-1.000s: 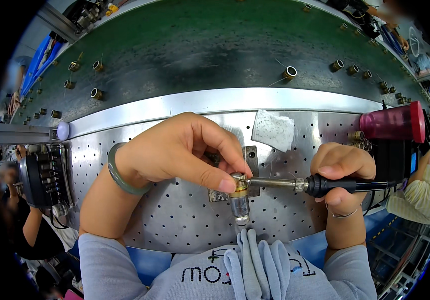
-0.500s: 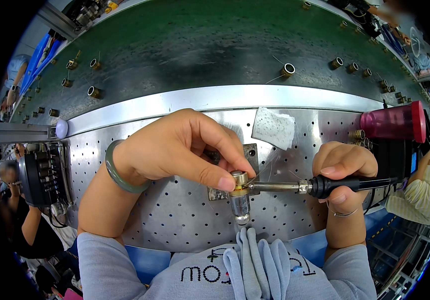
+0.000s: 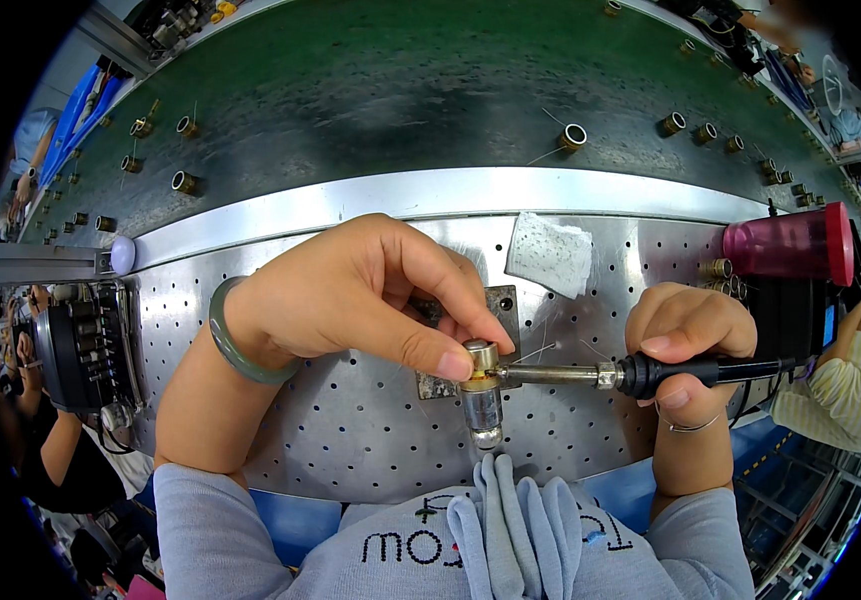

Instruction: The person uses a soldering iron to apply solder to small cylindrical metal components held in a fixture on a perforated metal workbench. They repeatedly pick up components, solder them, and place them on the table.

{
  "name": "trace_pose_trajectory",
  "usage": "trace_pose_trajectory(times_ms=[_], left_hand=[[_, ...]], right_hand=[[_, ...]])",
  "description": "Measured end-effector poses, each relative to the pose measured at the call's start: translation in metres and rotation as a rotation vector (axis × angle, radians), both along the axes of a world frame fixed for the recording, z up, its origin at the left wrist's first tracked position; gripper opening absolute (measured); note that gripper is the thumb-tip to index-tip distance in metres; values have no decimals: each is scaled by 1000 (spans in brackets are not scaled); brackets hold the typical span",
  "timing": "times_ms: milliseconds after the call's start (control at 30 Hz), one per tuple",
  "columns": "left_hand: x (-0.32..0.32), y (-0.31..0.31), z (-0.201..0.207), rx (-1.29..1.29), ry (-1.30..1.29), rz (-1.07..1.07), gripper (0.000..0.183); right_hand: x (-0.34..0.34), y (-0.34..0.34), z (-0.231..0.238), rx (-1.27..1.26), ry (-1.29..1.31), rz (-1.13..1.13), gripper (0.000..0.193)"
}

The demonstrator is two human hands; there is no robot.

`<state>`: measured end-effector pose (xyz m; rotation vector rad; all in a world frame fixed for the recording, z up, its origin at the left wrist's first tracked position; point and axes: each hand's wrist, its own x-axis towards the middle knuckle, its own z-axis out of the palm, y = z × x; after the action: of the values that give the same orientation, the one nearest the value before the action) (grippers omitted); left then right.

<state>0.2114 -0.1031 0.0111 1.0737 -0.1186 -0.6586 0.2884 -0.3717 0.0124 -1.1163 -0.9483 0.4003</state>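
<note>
Between the thumb and fingers of my left hand (image 3: pixel 355 300) is a small metal cylinder (image 3: pixel 481 352), set on top of a shiny round-ended metal post (image 3: pixel 483 408). My right hand (image 3: pixel 695 325) is wrapped around the black grip of a soldering iron (image 3: pixel 655 374). The iron lies almost level, its tip touching the cylinder's side, or very close to it. Thin wires show beside the tip. Behind the post, partly hidden by my left fingers, is a square metal plate (image 3: pixel 503 303).
A stained white cloth pad (image 3: pixel 548 255) lies on the perforated metal worktop (image 3: pixel 350 440). A pink cup (image 3: pixel 785 247) lies on its side at the right, near several metal rings (image 3: pixel 718 268). Beyond the metal rail, a green conveyor belt (image 3: pixel 380 100) carries several small cylinders (image 3: pixel 574 137).
The cylinders on the belt have shifted slightly to the left. Both my hands, the iron and the held cylinder stay almost in place.
</note>
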Motion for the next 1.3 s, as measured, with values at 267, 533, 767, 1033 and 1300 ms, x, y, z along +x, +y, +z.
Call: trace_pose_trajectory(times_ms=[267,533,767,1033,1300], left_hand=[[0,-1,1,4,11,2,30],[-1,-1,3,12,-4,6,31],[-1,0,2,30,-22,5,30],[-1,-1,3,34,-8,9,30],[-1,-2,3,34,5,15,28]], right_hand=[[3,-1,1,-8,-96,10,29],[2,-2,1,-28,-97,5,29],[1,-6,-1,6,19,-53,30],[1,-1,-2,2,-2,-3,28],[4,-1,-1,-9,-40,18,28]])
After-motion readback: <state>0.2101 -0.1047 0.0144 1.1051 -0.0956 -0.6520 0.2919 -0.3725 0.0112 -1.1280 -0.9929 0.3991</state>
